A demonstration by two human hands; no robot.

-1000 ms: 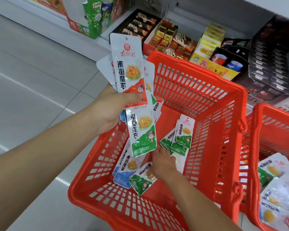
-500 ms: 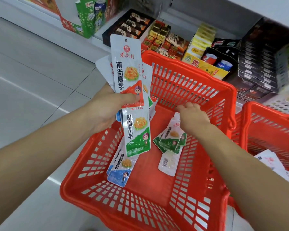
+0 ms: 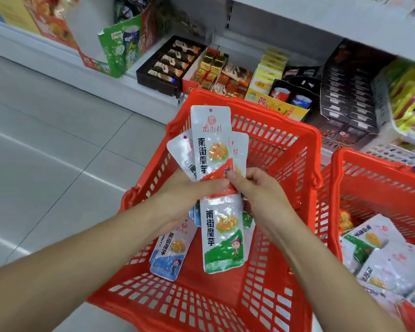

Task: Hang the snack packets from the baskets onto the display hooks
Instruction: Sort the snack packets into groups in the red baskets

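left hand [image 3: 187, 200] and right hand [image 3: 261, 197] both gripping a fanned bunch of snack packets [image 3: 211, 140], above the red basket [image 3: 280, 144], second basket [image 3: 374, 178] just beside its right edge

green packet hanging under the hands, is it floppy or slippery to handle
Probably floppy: the green packet hangs limp below the left hand and right hand, its film wrinkled. Likely light: a pinch alone holds it in a bunch of packets. Its glossy film shows glare, so it may slip.
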